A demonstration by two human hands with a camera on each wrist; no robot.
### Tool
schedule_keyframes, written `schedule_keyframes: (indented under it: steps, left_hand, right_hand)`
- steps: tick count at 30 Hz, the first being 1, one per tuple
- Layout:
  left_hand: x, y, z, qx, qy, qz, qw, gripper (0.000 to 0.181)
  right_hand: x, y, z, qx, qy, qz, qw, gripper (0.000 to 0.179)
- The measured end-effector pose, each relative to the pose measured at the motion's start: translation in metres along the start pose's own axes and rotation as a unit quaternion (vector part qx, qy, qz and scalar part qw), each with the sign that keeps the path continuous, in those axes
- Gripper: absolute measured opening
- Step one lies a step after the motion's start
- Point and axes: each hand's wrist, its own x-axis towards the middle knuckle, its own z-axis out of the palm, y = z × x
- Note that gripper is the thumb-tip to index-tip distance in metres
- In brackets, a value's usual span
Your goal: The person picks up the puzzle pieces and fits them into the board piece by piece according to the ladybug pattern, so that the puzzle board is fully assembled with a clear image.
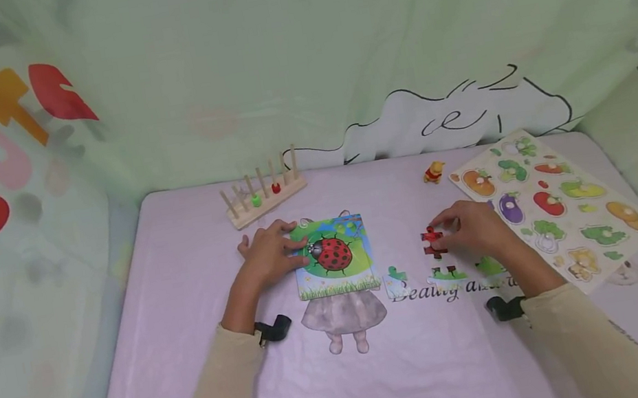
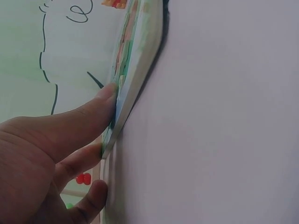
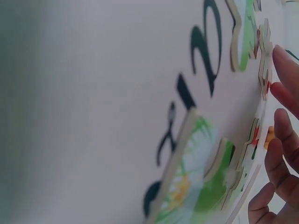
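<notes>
My left hand rests along the left edge of a square ladybug puzzle board. In the left wrist view the thumb lies on that board's edge, with the other fingers spread beside it. To the right, my right hand pinches a red puzzle piece with black spots between thumb and fingertips, close over the table. Nearer me lie loose grassy puzzle pieces, including a left piece, a middle piece and a green piece partly hidden by the right wrist.
At the back left stands a wooden peg rack with green and red beads. A small bear figurine stands at the back. A vegetable puzzle board lies right of my right hand, on the printed pink tablecloth. Curtains enclose the table.
</notes>
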Motion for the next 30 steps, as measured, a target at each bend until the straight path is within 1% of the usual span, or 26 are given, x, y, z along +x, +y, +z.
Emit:
schedule_keyframes:
  steps: [7, 17, 25, 30]
  left_hand:
    - [0.0000, 0.0007, -0.0013, 0.000, -0.001, 0.002, 1.0000, 0.045]
    - [0.0005, 0.0018, -0.0016, 0.011, -0.002, 0.002, 0.9999, 0.046]
    - [0.0003, 0.0028, -0.0023, 0.010, -0.003, -0.002, 0.9999, 0.047]
    - [-0.0006, 0.0033, -0.0030, 0.009, -0.004, -0.004, 0.9999, 0.046]
  right_hand:
    - [0.0016, 0.0022, 0.0014, 0.000, -0.013, 0.001, 0.9999, 0.046]
    - [0.0042, 0.0024, 0.0022, -0.005, -0.022, -0.010, 0.9997, 0.045]
    - [0.0056, 0.0027, 0.0028, 0.005, -0.030, -0.013, 0.9994, 0.044]
    - [0.0042, 0.0022, 0.0026, 0.007, -0.029, -0.025, 0.9992, 0.042]
